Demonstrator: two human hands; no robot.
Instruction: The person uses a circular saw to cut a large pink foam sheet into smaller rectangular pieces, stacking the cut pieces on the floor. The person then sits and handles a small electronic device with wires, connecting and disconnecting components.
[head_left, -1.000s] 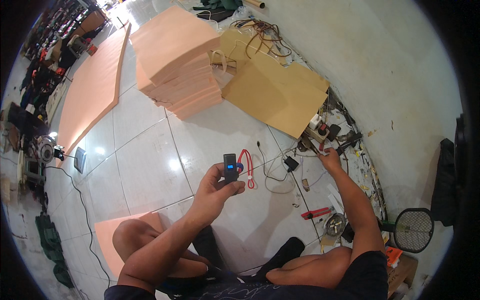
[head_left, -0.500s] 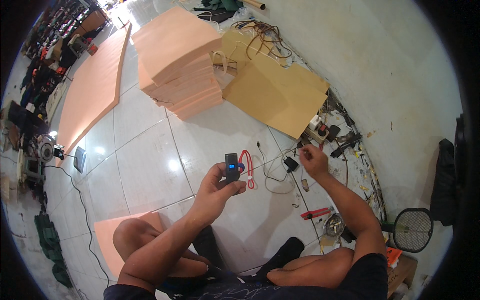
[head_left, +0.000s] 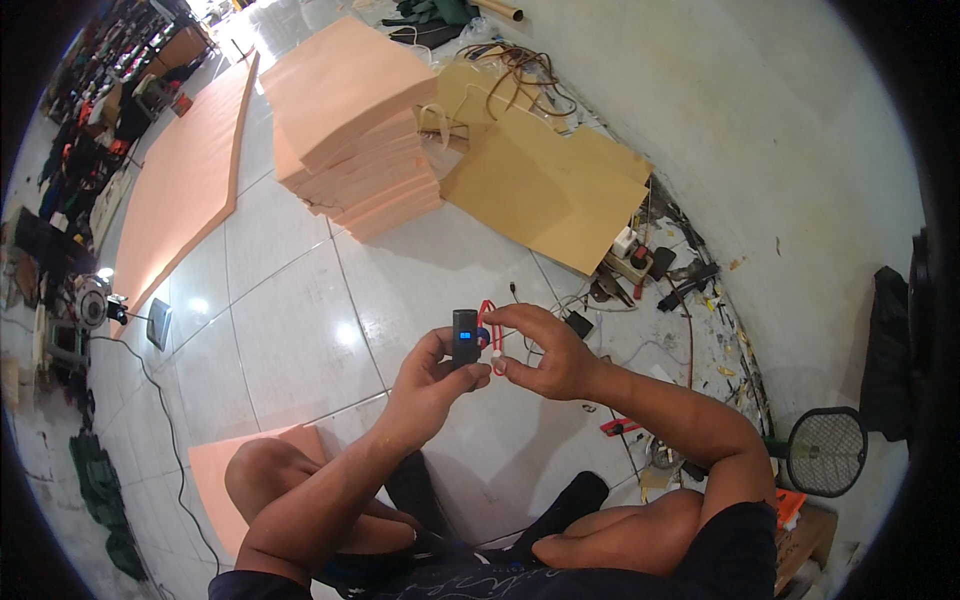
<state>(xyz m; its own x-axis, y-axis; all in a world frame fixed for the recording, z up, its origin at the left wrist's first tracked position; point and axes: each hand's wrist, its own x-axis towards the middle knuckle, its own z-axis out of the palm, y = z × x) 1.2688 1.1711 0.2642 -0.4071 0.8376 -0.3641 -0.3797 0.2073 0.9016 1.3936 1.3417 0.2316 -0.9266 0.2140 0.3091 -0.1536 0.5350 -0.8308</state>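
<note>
A tall stack of peach foam sheets (head_left: pixel 350 140) stands on the white tiled floor (head_left: pixel 290 320) up ahead, with one long peach sheet (head_left: pixel 185 190) lying flat to its left and a smaller peach piece (head_left: pixel 215 480) by the person's left knee. Right of the stack, flat brown cardboard (head_left: pixel 545 185) lies against the base of the pale wall (head_left: pixel 760 120), with tangled wires (head_left: pixel 520 70) on its far end. Along the wall's foot sits a clutter of small parts, a white power strip (head_left: pixel 625 245) and dark plugs among them, and further right a round-headed mesh swatter (head_left: pixel 825 450) leans near a box. The left hand (head_left: pixel 430 375) is raised in front of the chest, forearm coming up from the lower edge, fingers curled round a small black device (head_left: pixel 465 335) held upright with a lit blue spot on its face; thumb and fingers are closed on its lower half. The right hand (head_left: pixel 545 350) meets it from the right, elbow bent out toward the wall, thumb and forefinger pinched shut on a small white piece at the end of a red wire (head_left: pixel 487 320), which loops just beside the device and touches its right edge. Both are held in the air above the floor, between the person's knees and the cardboard
</note>
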